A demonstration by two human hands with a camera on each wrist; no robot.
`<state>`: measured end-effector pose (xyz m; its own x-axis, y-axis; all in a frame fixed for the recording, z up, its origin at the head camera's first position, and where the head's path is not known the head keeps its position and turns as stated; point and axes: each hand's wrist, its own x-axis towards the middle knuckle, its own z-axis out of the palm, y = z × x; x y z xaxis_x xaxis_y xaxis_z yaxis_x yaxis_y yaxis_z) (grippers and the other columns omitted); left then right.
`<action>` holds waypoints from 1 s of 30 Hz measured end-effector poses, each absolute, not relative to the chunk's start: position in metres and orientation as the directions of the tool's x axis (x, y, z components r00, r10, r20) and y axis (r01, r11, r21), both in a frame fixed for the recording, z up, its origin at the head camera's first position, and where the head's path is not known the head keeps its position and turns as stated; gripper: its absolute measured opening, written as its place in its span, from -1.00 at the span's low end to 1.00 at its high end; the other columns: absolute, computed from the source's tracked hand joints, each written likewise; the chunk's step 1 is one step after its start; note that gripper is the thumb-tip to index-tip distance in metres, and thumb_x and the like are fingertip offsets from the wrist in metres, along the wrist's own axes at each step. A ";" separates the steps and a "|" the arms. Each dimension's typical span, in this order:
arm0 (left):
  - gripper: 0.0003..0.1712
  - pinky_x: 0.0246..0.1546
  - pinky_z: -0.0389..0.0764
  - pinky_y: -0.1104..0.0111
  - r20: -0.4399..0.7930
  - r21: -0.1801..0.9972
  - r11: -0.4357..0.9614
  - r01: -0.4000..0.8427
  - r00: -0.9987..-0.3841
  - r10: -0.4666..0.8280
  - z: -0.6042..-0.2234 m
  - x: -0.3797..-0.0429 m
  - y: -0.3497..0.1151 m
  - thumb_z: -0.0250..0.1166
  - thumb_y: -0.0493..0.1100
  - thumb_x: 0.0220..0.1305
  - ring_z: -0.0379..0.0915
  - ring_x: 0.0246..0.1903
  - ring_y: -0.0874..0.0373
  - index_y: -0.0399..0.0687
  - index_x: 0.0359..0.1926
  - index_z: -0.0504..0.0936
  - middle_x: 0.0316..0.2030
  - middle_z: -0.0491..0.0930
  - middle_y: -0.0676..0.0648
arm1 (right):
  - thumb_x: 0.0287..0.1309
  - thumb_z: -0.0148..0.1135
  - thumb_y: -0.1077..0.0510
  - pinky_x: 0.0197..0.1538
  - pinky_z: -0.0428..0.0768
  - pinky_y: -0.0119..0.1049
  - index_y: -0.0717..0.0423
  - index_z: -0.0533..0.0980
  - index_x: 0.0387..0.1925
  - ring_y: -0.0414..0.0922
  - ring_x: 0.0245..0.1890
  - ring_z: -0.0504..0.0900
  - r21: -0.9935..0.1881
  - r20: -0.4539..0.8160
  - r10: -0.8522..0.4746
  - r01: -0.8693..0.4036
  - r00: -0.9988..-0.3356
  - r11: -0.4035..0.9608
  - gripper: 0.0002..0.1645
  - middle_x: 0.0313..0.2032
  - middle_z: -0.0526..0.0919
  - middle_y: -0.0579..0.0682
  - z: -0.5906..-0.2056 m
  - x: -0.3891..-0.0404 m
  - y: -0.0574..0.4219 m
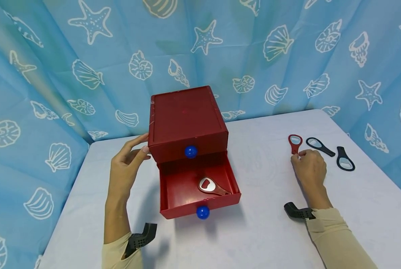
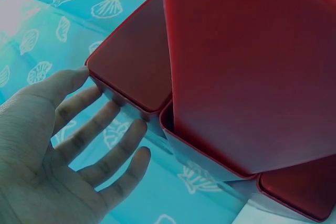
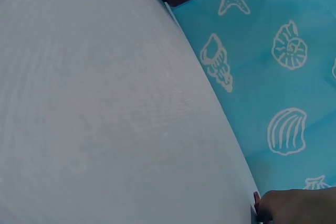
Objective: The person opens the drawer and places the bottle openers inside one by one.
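Note:
A dark red two-drawer box (image 1: 187,116) stands on the table, its lower drawer (image 1: 177,186) pulled out by a blue knob (image 1: 202,212) and its upper drawer closed. Inside the lower drawer lies a bottle opener (image 1: 217,190) with a brownish-red handle. My left hand (image 1: 126,164) touches the box's left side near the front corner, fingers spread and mostly straight. Far to the right, my right hand (image 1: 309,166) pinches the handle of a red bottle opener (image 1: 293,147) lying on the table. Only part of that hand (image 3: 299,205) shows in the right wrist view.
Two black bottle openers, one slanted (image 1: 325,150) and one nearly upright in view (image 1: 340,152), lie just right of my right hand. A white cloth covers the table (image 1: 261,209). Behind it hangs a blue curtain (image 1: 173,45) with shell prints.

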<state>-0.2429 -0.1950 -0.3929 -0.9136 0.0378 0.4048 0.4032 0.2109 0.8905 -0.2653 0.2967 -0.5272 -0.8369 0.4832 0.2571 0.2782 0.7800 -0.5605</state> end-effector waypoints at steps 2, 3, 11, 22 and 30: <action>-0.56 0.06 0.60 0.31 0.405 0.891 0.209 0.403 -0.914 0.038 -0.393 -0.243 -0.195 0.24 -0.10 0.44 0.59 -0.01 0.02 0.14 0.31 0.56 0.23 0.52 0.10 | 0.26 0.26 0.10 -0.30 0.46 0.05 0.47 0.55 -0.17 0.24 -0.26 0.50 -0.563 0.234 0.487 0.291 -0.841 0.773 -0.59 -0.26 0.52 0.34 -0.527 -0.266 0.297; -0.56 0.06 0.60 0.31 0.405 0.891 0.207 0.404 -0.913 0.038 -0.393 -0.243 -0.195 0.24 -0.11 0.44 0.59 -0.01 0.01 0.14 0.31 0.56 0.24 0.52 0.10 | 0.27 0.27 0.06 -0.28 0.46 0.06 0.47 0.54 -0.15 0.24 -0.25 0.50 -0.563 0.225 0.489 0.297 -0.843 0.771 -0.55 -0.24 0.51 0.35 -0.527 -0.267 0.298; -0.55 0.06 0.60 0.30 0.404 0.891 0.211 0.402 -0.914 0.035 -0.394 -0.242 -0.195 0.24 -0.10 0.43 0.59 0.00 0.02 0.15 0.31 0.56 0.24 0.51 0.10 | 0.31 0.22 0.09 -0.24 0.49 0.11 0.51 0.55 -0.18 0.27 -0.23 0.50 -0.556 0.238 0.498 0.303 -0.834 0.774 -0.56 -0.25 0.52 0.37 -0.526 -0.272 0.302; -0.55 0.05 0.59 0.34 0.406 0.888 0.225 0.402 -0.913 0.031 -0.392 -0.241 -0.195 0.24 -0.12 0.44 0.59 -0.02 0.02 0.14 0.31 0.56 0.24 0.52 0.07 | 0.14 0.35 0.01 -0.24 0.49 0.08 0.44 0.63 -0.22 0.27 -0.24 0.58 -0.599 0.191 0.499 0.303 -0.845 0.741 -0.52 -0.27 0.66 0.37 -0.519 -0.269 0.303; -0.55 0.06 0.59 0.34 0.400 0.889 0.231 0.396 -0.916 0.032 -0.392 -0.241 -0.195 0.24 -0.12 0.44 0.59 -0.02 0.02 0.14 0.31 0.56 0.24 0.52 0.07 | 0.13 0.36 0.04 -0.36 0.37 -0.17 0.34 0.64 -0.29 0.05 -0.34 0.50 -0.660 0.240 0.474 0.216 -0.847 0.720 -0.62 -0.45 0.61 0.17 -0.501 -0.263 0.303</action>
